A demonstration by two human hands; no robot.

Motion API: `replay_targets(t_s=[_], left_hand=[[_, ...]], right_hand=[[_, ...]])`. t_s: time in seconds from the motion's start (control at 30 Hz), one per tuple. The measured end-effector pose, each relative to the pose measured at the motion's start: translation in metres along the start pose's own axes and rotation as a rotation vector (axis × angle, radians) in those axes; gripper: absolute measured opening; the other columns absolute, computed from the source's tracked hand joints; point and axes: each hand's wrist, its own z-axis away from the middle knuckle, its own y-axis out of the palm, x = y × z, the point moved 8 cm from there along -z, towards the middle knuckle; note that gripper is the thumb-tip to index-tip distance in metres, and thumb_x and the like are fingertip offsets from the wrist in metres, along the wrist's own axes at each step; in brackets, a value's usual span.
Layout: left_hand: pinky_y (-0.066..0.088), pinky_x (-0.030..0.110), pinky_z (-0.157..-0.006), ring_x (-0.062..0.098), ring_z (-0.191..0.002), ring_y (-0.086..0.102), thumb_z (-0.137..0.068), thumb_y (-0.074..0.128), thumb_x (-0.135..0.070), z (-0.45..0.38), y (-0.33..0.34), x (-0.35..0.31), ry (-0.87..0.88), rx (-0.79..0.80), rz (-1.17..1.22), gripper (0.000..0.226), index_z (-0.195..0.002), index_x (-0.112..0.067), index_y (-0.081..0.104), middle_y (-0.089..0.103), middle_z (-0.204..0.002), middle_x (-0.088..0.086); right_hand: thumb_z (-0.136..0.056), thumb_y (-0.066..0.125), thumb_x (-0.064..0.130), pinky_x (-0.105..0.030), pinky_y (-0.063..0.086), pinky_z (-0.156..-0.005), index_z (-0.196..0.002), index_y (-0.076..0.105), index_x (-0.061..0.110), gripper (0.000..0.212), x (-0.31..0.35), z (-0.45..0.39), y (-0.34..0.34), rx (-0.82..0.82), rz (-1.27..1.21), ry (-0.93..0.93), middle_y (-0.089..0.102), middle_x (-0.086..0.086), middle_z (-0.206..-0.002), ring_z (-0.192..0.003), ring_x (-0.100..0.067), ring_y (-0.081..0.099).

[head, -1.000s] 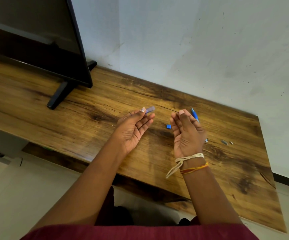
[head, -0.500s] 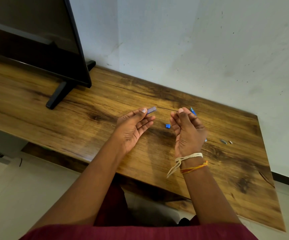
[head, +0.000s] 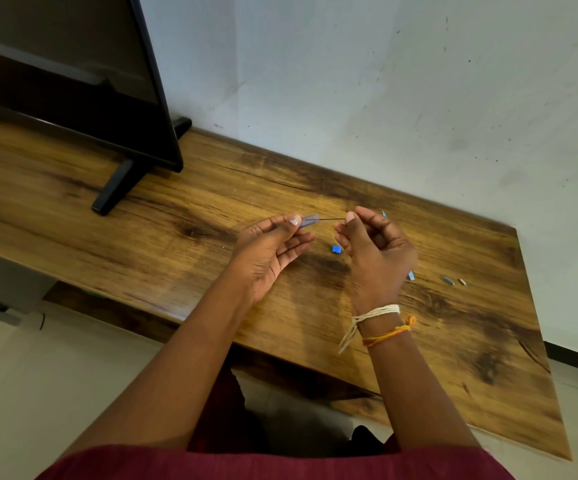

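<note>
Cotton threads (head: 377, 311) ring the wrist of the right hand (head: 377, 258), which pinches one end of a thin dark rod (head: 329, 220). The left hand (head: 268, 251) pinches the translucent bluish sleeve (head: 310, 220) at the other end, above the worktop (head: 142, 237). Both look featherlight. The rod seems easily bent, so I'd grip it close to the sleeve. Beyond lies a blue chip (head: 336, 249).

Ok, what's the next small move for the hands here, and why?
Probably the right hand pushes the thin rod into the bluish tube pinched by the left hand: the rod's tip sits at the tube's mouth, both lined up.
</note>
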Motion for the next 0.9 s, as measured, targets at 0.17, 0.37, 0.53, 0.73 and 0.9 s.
replay_targets(t_s=[0.17,0.37,0.53,0.73,0.9], left_hand=[[0.060,0.029,-0.071,0.018,-0.070,0.072,-0.086,0.063,-0.004,0.003,0.004,0.000,0.003,0.044,-0.108,0.006,-0.090,-0.006,0.067,0.074,-0.075,0.006],[0.059,0.032,-0.066,0.017,-0.066,0.071,-0.086,0.067,-0.009,0.011,0.016,0.005,0.023,0.137,-0.463,0.014,-0.098,-0.014,0.072,0.073,-0.078,0.002],[0.058,0.033,-0.064,0.017,-0.064,0.069,-0.087,0.068,-0.017,0.011,0.016,-0.001,0.089,0.110,-0.498,0.010,-0.094,-0.020,0.074,0.067,-0.076,0.001],[0.057,0.031,-0.062,0.020,-0.067,0.071,-0.085,0.070,-0.020,0.012,0.017,-0.004,0.139,0.087,-0.498,0.006,-0.089,-0.018,0.073,0.069,-0.074,-0.002],[0.056,0.028,-0.059,0.017,-0.068,0.073,-0.088,0.065,-0.017,0.013,0.021,-0.003,0.147,0.104,-0.524,0.009,-0.080,-0.021,0.068,0.073,-0.074,-0.003]], right_hand=[[-0.084,0.069,0.001,-0.032,0.061,-0.069,-0.094,0.069,0.006,0.011,0.002,0.002,0.003,0.042,0.094,-0.045,0.072,-0.010,-0.082,-0.074,-0.021,0.071],[-0.082,0.072,0.002,-0.031,0.060,-0.071,-0.095,0.071,0.003,0.013,0.003,0.004,0.009,0.096,0.234,-0.096,0.073,-0.014,-0.086,-0.076,-0.016,0.070],[-0.081,0.074,0.006,-0.033,0.060,-0.074,-0.095,0.072,0.007,0.014,0.004,0.003,0.011,0.104,0.322,-0.124,0.074,-0.011,-0.088,-0.081,-0.020,0.071],[-0.080,0.075,0.006,-0.027,0.059,-0.068,-0.095,0.071,0.006,0.016,0.003,0.004,0.010,0.106,0.290,-0.107,0.073,-0.008,-0.085,-0.077,-0.012,0.071],[-0.080,0.075,0.004,-0.023,0.058,-0.063,-0.093,0.070,0.007,0.015,0.001,0.007,0.013,0.137,0.257,-0.084,0.071,-0.005,-0.081,-0.071,-0.005,0.069]])
